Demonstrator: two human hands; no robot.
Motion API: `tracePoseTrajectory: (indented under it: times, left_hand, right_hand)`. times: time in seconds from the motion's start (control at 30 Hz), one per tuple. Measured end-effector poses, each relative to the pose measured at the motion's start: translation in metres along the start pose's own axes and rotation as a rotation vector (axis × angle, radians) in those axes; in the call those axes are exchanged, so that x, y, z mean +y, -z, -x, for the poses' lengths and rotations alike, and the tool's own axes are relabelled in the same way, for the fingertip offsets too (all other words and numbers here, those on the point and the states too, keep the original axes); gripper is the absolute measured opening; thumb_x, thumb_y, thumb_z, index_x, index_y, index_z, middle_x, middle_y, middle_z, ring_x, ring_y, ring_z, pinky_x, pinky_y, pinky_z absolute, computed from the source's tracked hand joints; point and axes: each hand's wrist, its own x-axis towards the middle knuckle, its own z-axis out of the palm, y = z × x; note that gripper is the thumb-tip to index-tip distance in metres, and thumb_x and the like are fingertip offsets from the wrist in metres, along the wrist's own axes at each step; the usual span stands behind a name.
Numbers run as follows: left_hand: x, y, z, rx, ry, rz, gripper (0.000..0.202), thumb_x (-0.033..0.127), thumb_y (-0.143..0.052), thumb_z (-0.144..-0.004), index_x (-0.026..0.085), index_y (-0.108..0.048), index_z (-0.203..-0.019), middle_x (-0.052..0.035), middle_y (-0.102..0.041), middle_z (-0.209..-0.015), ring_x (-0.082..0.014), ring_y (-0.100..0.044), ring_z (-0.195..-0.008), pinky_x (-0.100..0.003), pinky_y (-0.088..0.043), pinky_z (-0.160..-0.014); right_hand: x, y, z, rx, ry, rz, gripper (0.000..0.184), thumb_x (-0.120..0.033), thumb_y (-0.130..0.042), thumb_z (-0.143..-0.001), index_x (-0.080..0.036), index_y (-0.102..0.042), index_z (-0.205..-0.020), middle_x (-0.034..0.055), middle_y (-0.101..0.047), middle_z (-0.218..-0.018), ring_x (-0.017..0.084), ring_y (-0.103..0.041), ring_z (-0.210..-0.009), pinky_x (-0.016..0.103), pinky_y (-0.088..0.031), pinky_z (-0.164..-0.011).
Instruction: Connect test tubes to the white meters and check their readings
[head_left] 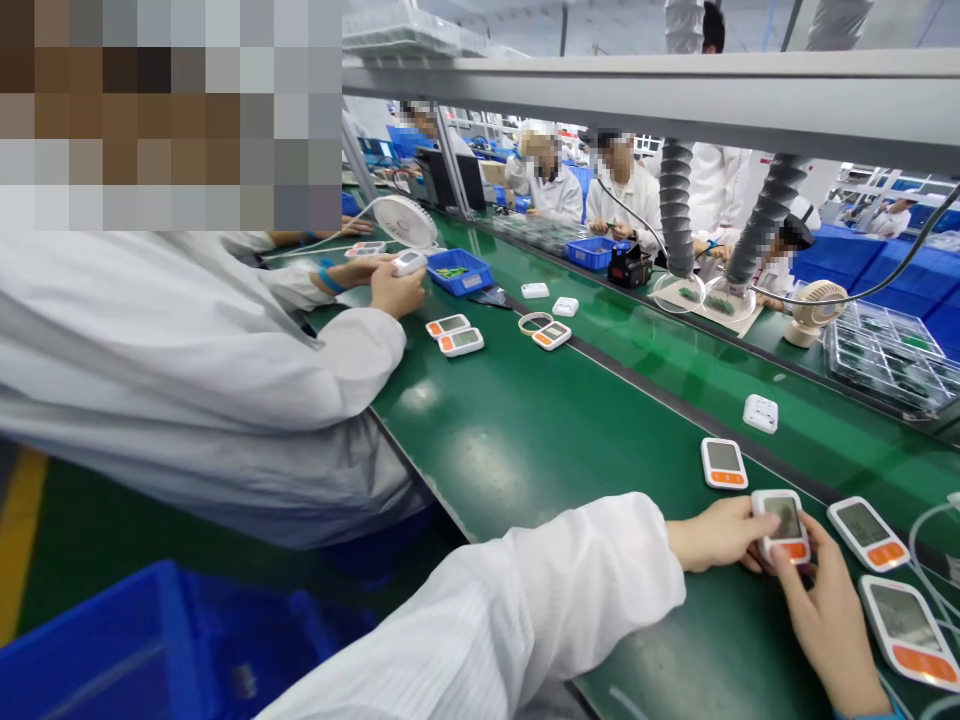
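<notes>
Near the table's right end, my left hand (716, 533) and my right hand (825, 605) are both closed around a small white device with a grey screen and orange buttons (787, 518). My left thumb lies over its screen, and my right thumb is at the orange button strip. Just behind it lies a similar device (724, 463), screen up. To the right rest a device with a lit-looking display (870, 533) and a larger-looking one (906, 632), near white cables (924, 545). My fingers under the held device are partly hidden.
A co-worker in a white coat (187, 330) holds another device at left, near a blue tray (459, 272) and a white fan (405, 221). White housings (760, 413) lie on the green belt (660, 350). A blue bin (97, 640) stands below. Grey ducts (769, 215) hang beyond.
</notes>
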Motion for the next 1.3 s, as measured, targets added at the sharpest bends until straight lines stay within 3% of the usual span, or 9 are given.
tracePoseTrajectory:
  times: [0.2, 0.37, 0.5, 0.6, 0.73, 0.83, 1.07, 1.2, 1.3]
  left_hand:
    - [0.004, 0.009, -0.003, -0.083, 0.071, 0.033, 0.035, 0.046, -0.05, -0.091, 0.012, -0.058, -0.096, -0.0048, -0.065, -0.07, -0.0113, -0.056, -0.045, -0.021, -0.041, -0.046]
    - [0.011, 0.013, 0.001, -0.162, 0.072, -0.06, 0.041, 0.055, -0.061, -0.084, 0.015, -0.057, -0.094, -0.0003, -0.06, -0.063, -0.0097, -0.053, -0.045, -0.019, -0.038, -0.046]
    - [0.023, 0.015, 0.009, -0.36, 0.056, -0.101, 0.055, 0.042, -0.087, -0.062, 0.017, -0.059, -0.102, -0.0008, -0.065, -0.078, -0.0101, -0.06, -0.058, -0.019, -0.044, -0.052]
    - [0.029, 0.018, 0.012, -0.33, 0.04, -0.095, 0.059, 0.035, -0.089, -0.057, 0.017, -0.058, -0.104, -0.0026, -0.067, -0.088, -0.0111, -0.064, -0.065, -0.021, -0.049, -0.057]
    - [0.044, 0.032, 0.008, -0.206, -0.092, -0.058, 0.063, 0.031, -0.087, -0.061, 0.015, -0.056, -0.113, -0.0051, -0.069, -0.093, -0.0133, -0.066, -0.071, -0.022, -0.051, -0.06]
    - [0.061, 0.052, 0.005, -0.036, -0.25, -0.075, 0.065, 0.025, -0.085, -0.063, 0.014, -0.054, -0.119, -0.0076, -0.069, -0.097, -0.015, -0.067, -0.076, -0.023, -0.053, -0.063]
    - [0.08, 0.107, -0.003, 0.65, -0.202, -0.466, 0.045, 0.024, -0.048, -0.089, 0.017, -0.043, -0.133, -0.0056, -0.07, -0.086, -0.0115, -0.063, -0.059, -0.02, -0.049, -0.053]
    - [0.076, 0.119, -0.005, 0.697, -0.119, -0.696, 0.042, 0.025, -0.05, -0.087, 0.016, -0.05, -0.127, -0.0053, -0.069, -0.081, -0.0149, -0.062, -0.057, -0.023, -0.047, -0.053]
    - [0.073, 0.114, -0.002, 0.692, -0.097, -0.914, 0.045, 0.03, -0.056, -0.086, 0.018, -0.052, -0.128, -0.0087, -0.071, -0.096, -0.0221, -0.068, -0.079, -0.028, -0.049, -0.068]
  right_hand:
    - [0.011, 0.012, 0.004, -0.091, -0.236, -0.021, 0.06, -0.062, -0.044, -0.09, -0.016, -0.064, -0.124, 0.0103, -0.072, -0.1, 0.028, -0.068, -0.082, 0.032, -0.053, -0.066]
    - [0.008, 0.018, 0.003, -0.181, -0.13, 0.013, 0.052, -0.061, -0.045, -0.089, -0.018, -0.072, -0.102, 0.0085, -0.073, -0.09, 0.026, -0.068, -0.072, 0.029, -0.053, -0.064]
    - [0.005, 0.018, 0.004, -0.153, -0.001, 0.174, 0.047, -0.054, -0.04, -0.092, -0.019, -0.071, -0.092, 0.0105, -0.073, -0.086, 0.027, -0.067, -0.071, 0.033, -0.052, -0.065]
    - [-0.001, 0.015, 0.006, -0.159, 0.075, 0.321, 0.045, -0.044, -0.034, -0.096, -0.018, -0.069, -0.086, 0.0116, -0.07, -0.079, 0.027, -0.065, -0.07, 0.036, -0.05, -0.066]
    - [-0.007, 0.021, 0.003, -0.096, 0.201, 0.325, 0.042, -0.042, -0.036, -0.099, -0.015, -0.063, -0.117, 0.0152, -0.063, -0.119, 0.024, -0.066, -0.085, 0.037, -0.053, -0.078]
    - [0.001, 0.039, -0.002, 0.046, 0.246, 0.48, 0.043, -0.045, -0.042, -0.098, -0.014, -0.06, -0.122, 0.0168, -0.06, -0.123, 0.029, -0.061, -0.102, 0.043, -0.05, -0.09]
    - [0.044, 0.068, 0.002, -0.016, -0.023, 0.829, 0.049, -0.044, -0.056, -0.088, -0.014, -0.056, -0.126, 0.0199, -0.056, -0.127, 0.035, -0.061, -0.1, 0.045, -0.05, -0.082]
    - [0.055, 0.067, 0.0, -0.072, -0.107, 0.779, 0.055, -0.037, -0.053, -0.085, -0.012, -0.05, -0.134, 0.0206, -0.054, -0.13, 0.032, -0.064, -0.095, 0.042, -0.051, -0.08]
    - [0.05, 0.068, -0.005, -0.03, -0.148, 0.778, 0.068, -0.042, -0.056, -0.081, -0.011, -0.044, -0.14, 0.0224, -0.054, -0.128, 0.036, -0.063, -0.098, 0.043, -0.05, -0.079]
